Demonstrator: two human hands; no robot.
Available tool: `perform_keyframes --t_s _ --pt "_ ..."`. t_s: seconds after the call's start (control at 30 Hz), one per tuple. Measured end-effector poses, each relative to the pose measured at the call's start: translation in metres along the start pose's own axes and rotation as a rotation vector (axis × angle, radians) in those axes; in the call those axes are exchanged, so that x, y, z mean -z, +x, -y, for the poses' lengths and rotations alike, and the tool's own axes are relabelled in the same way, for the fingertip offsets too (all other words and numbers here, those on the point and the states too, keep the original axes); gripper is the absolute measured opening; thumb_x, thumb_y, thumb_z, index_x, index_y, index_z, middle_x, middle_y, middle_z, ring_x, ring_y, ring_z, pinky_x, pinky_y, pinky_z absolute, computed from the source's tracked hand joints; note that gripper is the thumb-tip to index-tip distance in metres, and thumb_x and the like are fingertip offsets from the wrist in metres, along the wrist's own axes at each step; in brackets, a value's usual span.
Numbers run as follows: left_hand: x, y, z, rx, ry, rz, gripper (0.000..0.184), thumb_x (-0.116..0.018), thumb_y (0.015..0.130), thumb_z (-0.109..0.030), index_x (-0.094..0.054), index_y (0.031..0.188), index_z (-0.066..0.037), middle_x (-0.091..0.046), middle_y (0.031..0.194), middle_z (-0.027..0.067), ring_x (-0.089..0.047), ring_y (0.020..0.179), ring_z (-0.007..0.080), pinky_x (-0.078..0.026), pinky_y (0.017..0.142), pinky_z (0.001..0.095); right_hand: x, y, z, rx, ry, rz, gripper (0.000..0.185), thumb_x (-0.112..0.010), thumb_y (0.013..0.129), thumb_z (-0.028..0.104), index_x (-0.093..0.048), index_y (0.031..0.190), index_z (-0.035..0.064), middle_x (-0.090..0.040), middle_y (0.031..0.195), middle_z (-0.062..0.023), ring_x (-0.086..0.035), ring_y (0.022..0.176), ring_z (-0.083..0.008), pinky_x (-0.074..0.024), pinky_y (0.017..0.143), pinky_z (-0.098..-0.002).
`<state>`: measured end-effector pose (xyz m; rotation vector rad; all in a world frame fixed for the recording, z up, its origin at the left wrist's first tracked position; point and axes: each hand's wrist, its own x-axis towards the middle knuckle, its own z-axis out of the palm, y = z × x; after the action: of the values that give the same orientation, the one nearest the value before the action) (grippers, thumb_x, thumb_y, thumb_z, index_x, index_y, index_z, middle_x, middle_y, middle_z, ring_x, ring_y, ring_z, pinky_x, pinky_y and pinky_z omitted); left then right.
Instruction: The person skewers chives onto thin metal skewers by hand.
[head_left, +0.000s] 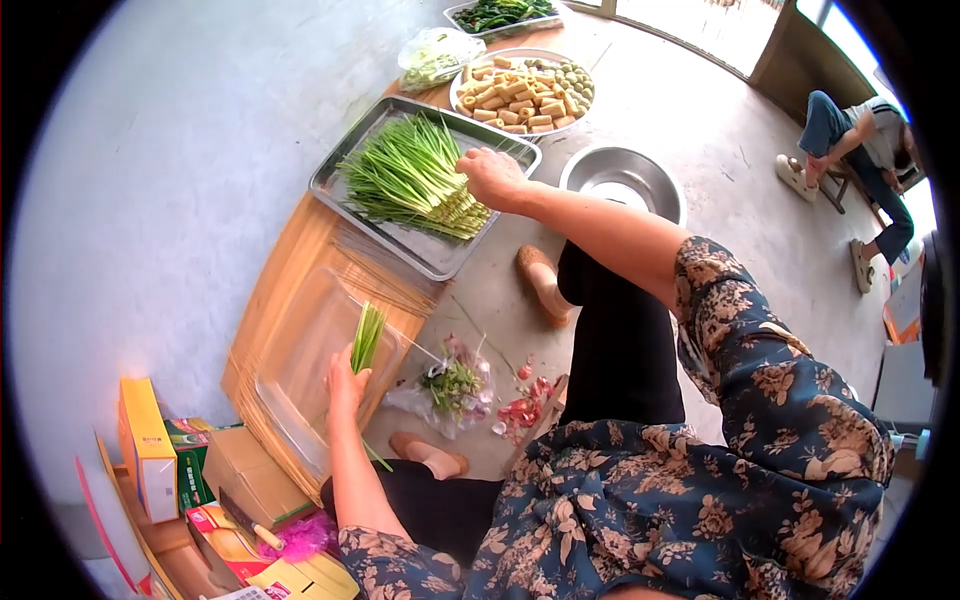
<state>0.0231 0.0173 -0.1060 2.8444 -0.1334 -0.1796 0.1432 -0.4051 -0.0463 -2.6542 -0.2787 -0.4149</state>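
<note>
My left hand (345,388) is closed around a small bunch of green garlic chives (368,335), over a clear plastic tray (285,385) on the wooden table. Some stems stick out below the hand. My right hand (492,180) is at the right side of a big pile of garlic chives (400,165), its fingers curled together at the leaves. Whatever is between those fingers is hidden. The pile lies in a rectangular metal tray (440,268), its pale stem ends toward me.
Beyond the tray stand a plate of cut brown rolls (510,95), a bagged vegetable (435,58) and a tray of dark greens (500,14). On the floor are a steel basin (625,175) and a bag of scraps (450,388). A knife (250,522) lies on boxes. Another person (865,150) sits at right.
</note>
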Motion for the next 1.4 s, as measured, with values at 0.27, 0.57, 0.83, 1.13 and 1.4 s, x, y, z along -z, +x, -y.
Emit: perform_keyframes --t_s 0.27,0.57,0.83,1.13,1.4 --pt "0.018 -0.014 -0.039 -0.126 -0.074 -0.393 0.045 -0.062 0.076 0.001 -0.057 0.121 -0.007 -0.057 0.117 0.0149 -0.053 0.112 0.0331 -0.043 0.094 0.0407 -0.019 0.015 -0.012 0.058 -0.274 0.061 0.013 -0.056 0.078 0.011 -0.067 0.086 0.0131 -0.063 0.096 -0.0066 -0.056 0.102 -0.0244 -0.0403 0.085 -0.0413" --pt "0.029 -0.036 -0.083 -0.212 -0.268 -0.489 0.028 -0.059 0.078 0.001 -0.063 0.106 -0.001 -0.058 0.111 0.0169 -0.055 0.106 0.0333 -0.043 0.092 0.0402 -0.015 0.022 -0.005 0.128 -0.223 0.079 0.012 -0.054 0.08 0.009 -0.064 0.085 0.0121 -0.064 0.091 -0.0067 -0.058 0.099 -0.0244 -0.0394 0.083 -0.0416" --pt "0.029 -0.069 -0.093 -0.181 -0.361 -0.526 0.024 -0.058 0.08 0.003 -0.063 0.103 -0.001 -0.058 0.111 0.0147 -0.056 0.106 0.031 -0.045 0.091 0.0381 0.003 0.058 0.008 -0.022 0.241 -0.218 0.012 -0.052 0.083 0.016 -0.063 0.082 0.0129 -0.066 0.084 -0.012 -0.063 0.083 -0.0331 -0.0462 0.073 -0.0463" --pt "0.036 -0.097 -0.095 -0.059 -0.487 -0.587 0.033 -0.062 0.078 0.002 -0.061 0.112 0.0 -0.057 0.115 0.0143 -0.055 0.11 0.0283 -0.042 0.095 0.0367 0.066 0.137 0.058 -0.054 0.524 -0.422 0.017 -0.061 0.08 0.024 -0.07 0.09 0.0142 -0.068 0.08 -0.01 -0.065 0.077 -0.0263 -0.0504 0.071 -0.0366" --pt "0.097 -0.105 -0.114 -0.09 -0.676 -0.782 0.063 -0.069 0.078 -0.004 -0.042 0.136 -0.001 -0.047 0.136 0.0132 -0.043 0.126 0.0262 -0.031 0.106 0.0405 0.127 0.079 0.151 0.386 0.813 -0.202 0.012 -0.064 0.081 0.011 -0.068 0.092 0.0064 -0.069 0.078 -0.0085 -0.065 0.072 -0.0158 -0.0514 0.067 -0.03"
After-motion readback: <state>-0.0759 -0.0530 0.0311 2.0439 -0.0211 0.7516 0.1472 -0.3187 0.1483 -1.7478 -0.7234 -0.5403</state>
